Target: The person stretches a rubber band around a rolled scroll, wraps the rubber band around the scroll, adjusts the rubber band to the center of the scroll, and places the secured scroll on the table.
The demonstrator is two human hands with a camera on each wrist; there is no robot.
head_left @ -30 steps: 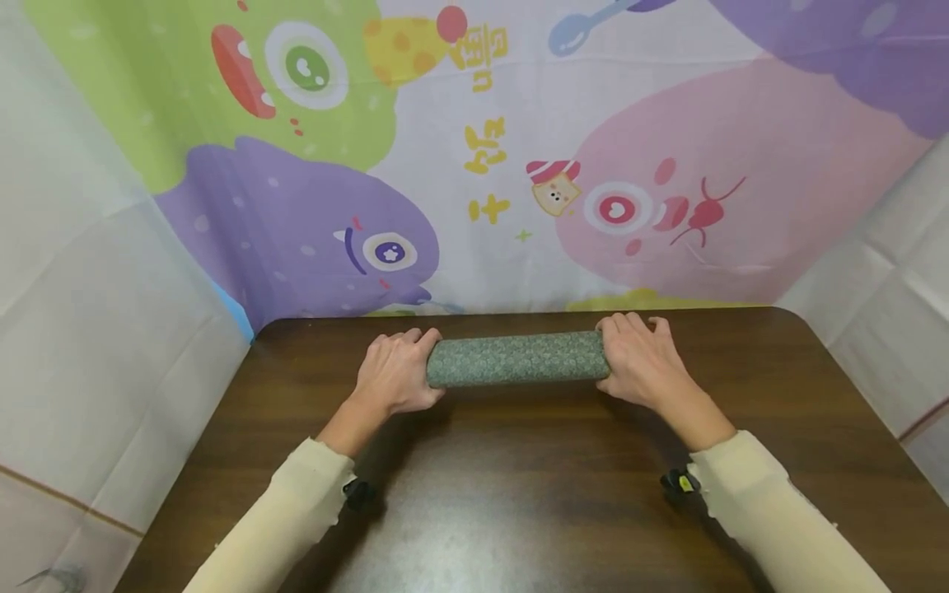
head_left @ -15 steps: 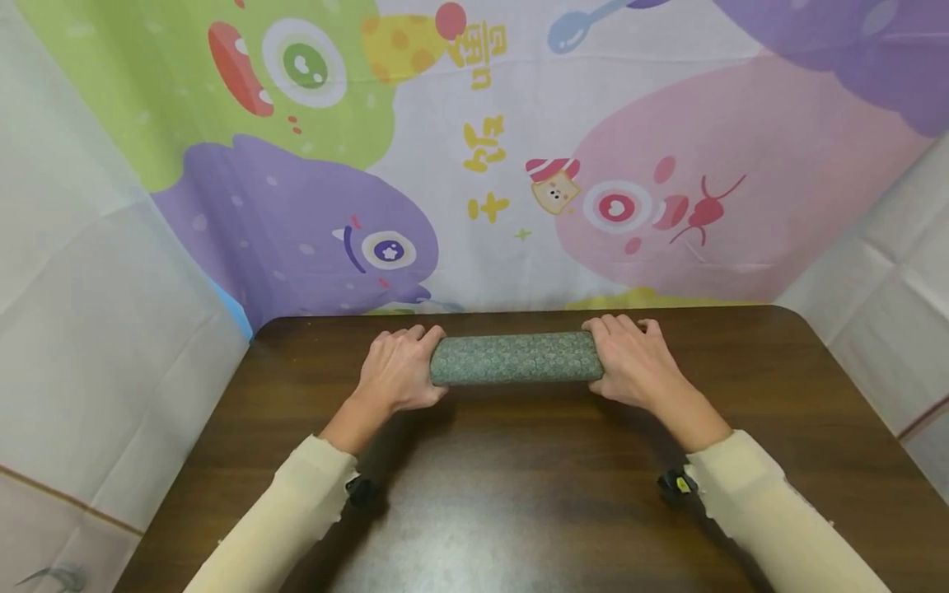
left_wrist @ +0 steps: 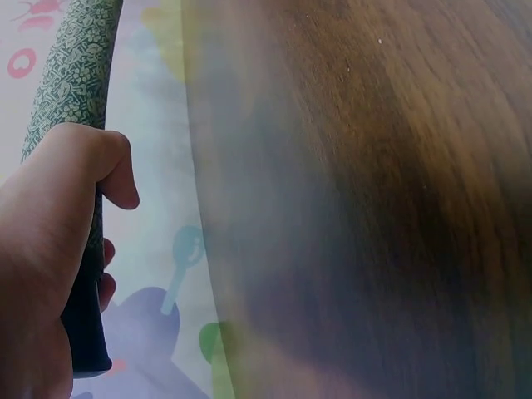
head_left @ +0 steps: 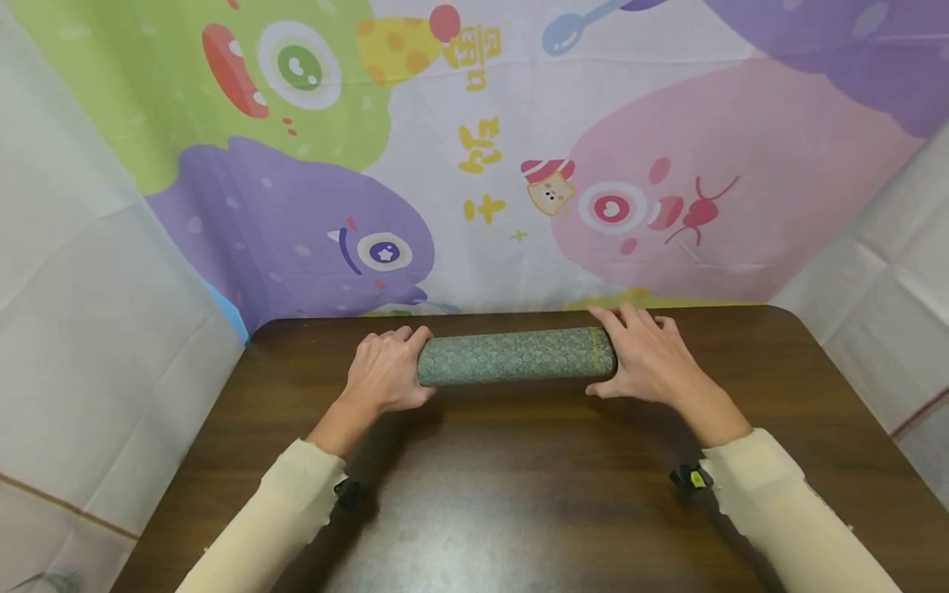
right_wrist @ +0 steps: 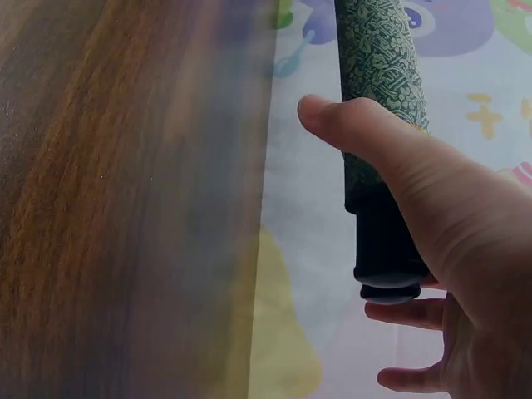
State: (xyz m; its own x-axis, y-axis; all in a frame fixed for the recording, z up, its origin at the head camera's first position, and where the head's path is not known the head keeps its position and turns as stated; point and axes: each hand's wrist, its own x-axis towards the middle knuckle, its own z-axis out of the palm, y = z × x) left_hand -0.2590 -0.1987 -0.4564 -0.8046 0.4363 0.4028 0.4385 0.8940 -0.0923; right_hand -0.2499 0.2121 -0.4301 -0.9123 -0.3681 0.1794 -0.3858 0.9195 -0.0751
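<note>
A green tube with a fine leafy pattern lies level across the middle of the head view, above the dark table. Around its left end curl the fingers and thumb of my left hand; the black left tip sticks out below that hand in the left wrist view. My right hand spans the other end, thumb below and fingers loosely spread above it. In the right wrist view the thumb crosses the tube and two fingers extend beyond its stepped black end. A thin yellow band shows near the right end.
The brown wooden table spreads beneath both hands. A cloth with cartoon figures hangs directly behind its far edge. Pale sheets rise along both sides. Each wrist carries a small black device.
My right hand has loosened and slid rightward off the tube's end, baring the yellow band. My left hand keeps its grip and has shifted slightly left with the tube.
</note>
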